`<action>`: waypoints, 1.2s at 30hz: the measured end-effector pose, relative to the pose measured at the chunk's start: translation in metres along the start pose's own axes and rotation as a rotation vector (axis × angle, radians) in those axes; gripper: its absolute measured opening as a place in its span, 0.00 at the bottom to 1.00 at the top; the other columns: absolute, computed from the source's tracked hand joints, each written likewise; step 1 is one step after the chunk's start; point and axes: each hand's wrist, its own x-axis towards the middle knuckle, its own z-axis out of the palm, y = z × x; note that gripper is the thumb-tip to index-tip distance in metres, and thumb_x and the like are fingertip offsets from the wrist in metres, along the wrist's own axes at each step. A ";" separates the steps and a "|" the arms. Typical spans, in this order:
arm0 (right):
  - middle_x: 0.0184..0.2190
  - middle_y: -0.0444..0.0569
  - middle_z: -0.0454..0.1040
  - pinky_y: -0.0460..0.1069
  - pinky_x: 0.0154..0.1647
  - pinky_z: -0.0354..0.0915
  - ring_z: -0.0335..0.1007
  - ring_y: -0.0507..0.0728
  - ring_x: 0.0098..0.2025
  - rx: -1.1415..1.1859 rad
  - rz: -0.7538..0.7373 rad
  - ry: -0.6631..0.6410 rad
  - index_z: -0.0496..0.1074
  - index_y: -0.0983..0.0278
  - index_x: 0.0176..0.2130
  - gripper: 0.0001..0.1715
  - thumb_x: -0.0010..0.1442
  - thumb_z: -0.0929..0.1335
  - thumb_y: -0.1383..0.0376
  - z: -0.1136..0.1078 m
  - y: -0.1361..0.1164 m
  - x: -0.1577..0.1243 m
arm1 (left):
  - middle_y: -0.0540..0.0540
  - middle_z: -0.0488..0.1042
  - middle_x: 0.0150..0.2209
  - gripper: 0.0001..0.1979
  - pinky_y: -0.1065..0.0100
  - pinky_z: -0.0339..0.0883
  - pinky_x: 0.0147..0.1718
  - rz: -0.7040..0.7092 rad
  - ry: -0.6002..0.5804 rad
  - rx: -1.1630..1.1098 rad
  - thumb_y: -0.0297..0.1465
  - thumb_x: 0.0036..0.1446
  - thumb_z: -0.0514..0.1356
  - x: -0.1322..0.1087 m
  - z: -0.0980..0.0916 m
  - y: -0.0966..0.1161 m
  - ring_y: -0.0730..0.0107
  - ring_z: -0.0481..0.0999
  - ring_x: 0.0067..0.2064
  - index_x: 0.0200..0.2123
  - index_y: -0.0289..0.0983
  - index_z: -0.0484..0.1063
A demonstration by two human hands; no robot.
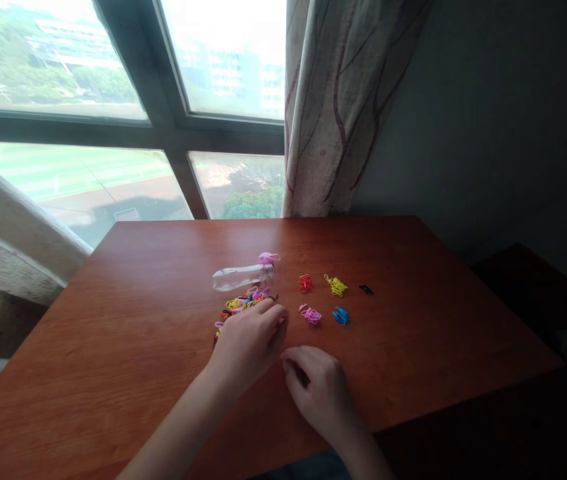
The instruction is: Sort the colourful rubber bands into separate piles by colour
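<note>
A heap of mixed coloured small rubber bands (243, 303) lies on the brown wooden table (138, 320). My left hand (249, 340) rests over the heap's near edge, fingers curled and pinching at the bands. My right hand (319, 390) lies just right of it, fingers curled shut with something dark between them that I cannot make out. Beyond the hands sit sorted little piles: red (305, 283), yellow (336, 285), black (365, 289), pink (310, 315) and blue (341, 315). A clear plastic bottle (241, 277) lies on its side behind the heap, with a pink cap (267, 258) beside its mouth.
A window (113, 100) runs behind the table at the left, and a patterned curtain (343, 100) hangs at the back centre. A dark wall stands to the right. The table's right edge drops off into shadow.
</note>
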 end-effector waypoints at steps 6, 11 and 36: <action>0.29 0.45 0.75 0.47 0.35 0.59 0.71 0.55 0.32 -0.034 0.013 -0.036 0.73 0.60 0.36 0.10 0.63 0.63 0.71 -0.001 -0.002 0.001 | 0.49 0.78 0.36 0.08 0.71 0.66 0.31 -0.019 0.130 -0.132 0.32 0.66 0.54 -0.048 -0.005 -0.013 0.69 0.77 0.33 0.39 0.41 0.73; 0.30 0.45 0.75 0.47 0.36 0.59 0.71 0.55 0.32 -0.070 0.007 -0.029 0.73 0.60 0.36 0.10 0.63 0.63 0.71 0.000 -0.002 0.001 | 0.49 0.78 0.36 0.07 0.73 0.67 0.32 0.004 0.207 -0.187 0.29 0.65 0.55 -0.081 0.000 -0.020 0.72 0.78 0.32 0.42 0.41 0.73; 0.29 0.44 0.77 0.47 0.31 0.56 0.71 0.54 0.28 -0.227 0.090 0.048 0.75 0.60 0.43 0.12 0.62 0.65 0.70 0.013 0.000 0.013 | 0.49 0.80 0.36 0.09 0.71 0.71 0.31 -0.052 0.213 -0.070 0.30 0.65 0.52 -0.109 0.017 -0.028 0.67 0.81 0.33 0.41 0.42 0.73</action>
